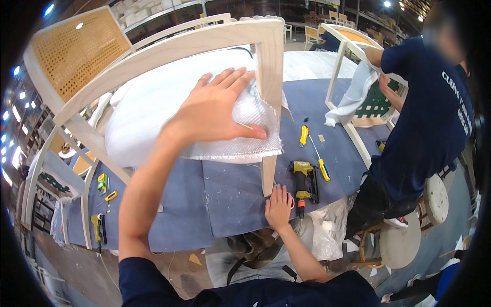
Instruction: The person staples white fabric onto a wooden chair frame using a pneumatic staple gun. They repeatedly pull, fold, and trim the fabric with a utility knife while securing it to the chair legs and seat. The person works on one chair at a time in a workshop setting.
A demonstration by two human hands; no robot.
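Observation:
My left hand is spread over the white woven fabric covering the seat of a pale wooden chair frame. Its fingers point away from me, and the thumb reaches right toward the fabric's frayed corner. Near the table's front edge, my right hand lies with fingers stretched forward beside the foot of the chair's leg. A small pinkish ring, perhaps a scissors handle, shows at that hand's right side; the rest of it is hidden. Just right of it rests a yellow and black staple gun.
A yellow-handled screwdriver and a yellow-handled tool lie on the blue-covered table. Another staple gun is at the left. At the right, a co-worker handles another chair frame. Round stools stand below.

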